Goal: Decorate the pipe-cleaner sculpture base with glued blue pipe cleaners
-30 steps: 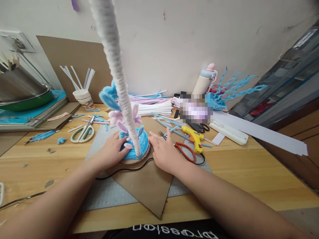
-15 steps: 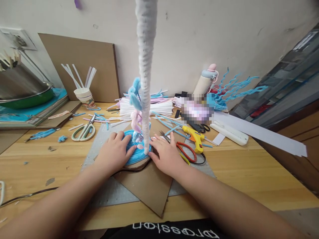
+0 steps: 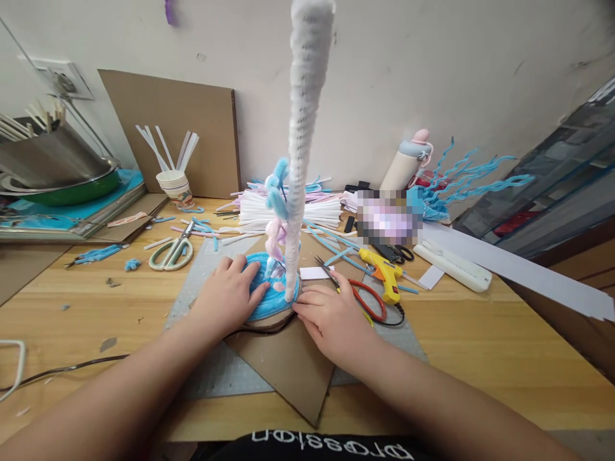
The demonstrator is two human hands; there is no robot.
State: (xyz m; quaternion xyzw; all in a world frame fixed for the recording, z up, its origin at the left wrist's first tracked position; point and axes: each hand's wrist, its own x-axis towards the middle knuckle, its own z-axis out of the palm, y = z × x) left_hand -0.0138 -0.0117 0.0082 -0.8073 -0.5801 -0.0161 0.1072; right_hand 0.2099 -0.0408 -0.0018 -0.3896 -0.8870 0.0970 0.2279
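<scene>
A round base [image 3: 257, 307] covered with coiled blue pipe cleaners lies on brown cardboard [image 3: 283, 371]. From its right side rises a tall stem wrapped in white pipe cleaner [image 3: 302, 121], leaning slightly right. Beside the stem stands a smaller piece of curled blue, white and pink pipe cleaners [image 3: 277, 224]. My left hand [image 3: 228, 288] rests on the base's left part, its fingers apart and thumb on the blue surface. At the right edge, close to the foot of the stem, my right hand [image 3: 331, 314] touches the base with extended fingers.
To the right lie red-handled scissors [image 3: 369, 301] and a yellow glue gun [image 3: 384, 272] with its cord. Green-handled scissors [image 3: 172, 253] and a paper cup [image 3: 173, 186] are at left. Bundled white pipe cleaners [image 3: 288, 208] lie behind. A grey mat [image 3: 206, 365] is under the cardboard.
The view has shifted, so the whole scene sits farther right and the stem's top shows. My right hand's fingers have drawn closer together at the base's edge. My left hand stays put.
</scene>
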